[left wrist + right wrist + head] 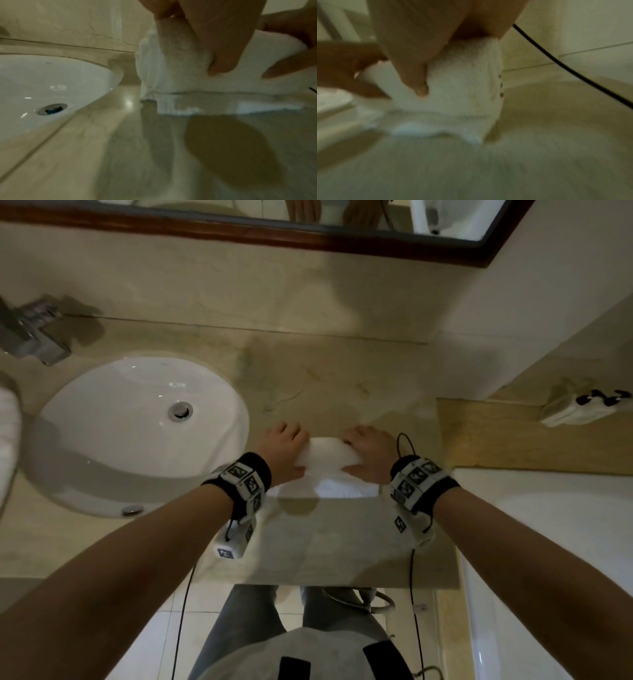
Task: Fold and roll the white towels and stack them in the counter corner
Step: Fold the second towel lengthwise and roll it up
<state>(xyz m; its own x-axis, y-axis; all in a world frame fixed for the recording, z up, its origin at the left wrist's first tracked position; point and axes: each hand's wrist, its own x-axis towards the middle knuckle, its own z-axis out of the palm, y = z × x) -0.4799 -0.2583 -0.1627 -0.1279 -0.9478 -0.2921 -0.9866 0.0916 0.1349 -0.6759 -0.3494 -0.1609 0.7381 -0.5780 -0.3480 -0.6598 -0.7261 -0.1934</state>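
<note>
Beige marble counter (pixel 342 378), white sink (pixel 113 419).

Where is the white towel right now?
In the head view the towel lies on the counter right of the sink, gripped between the left hand and right hand.

Towel (pixel 325 455) on counter (pixel 342 535), right of sink (pixel 137 419), between both hands.

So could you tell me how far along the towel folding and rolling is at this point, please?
Done: the white towel is already mostly rolled. In hand: the left hand and right hand grip the roll's ends on the counter, a short flat tail still unrolled. Left: finishing the roll and placing it in the corner, where no towels lie yet.
</note>
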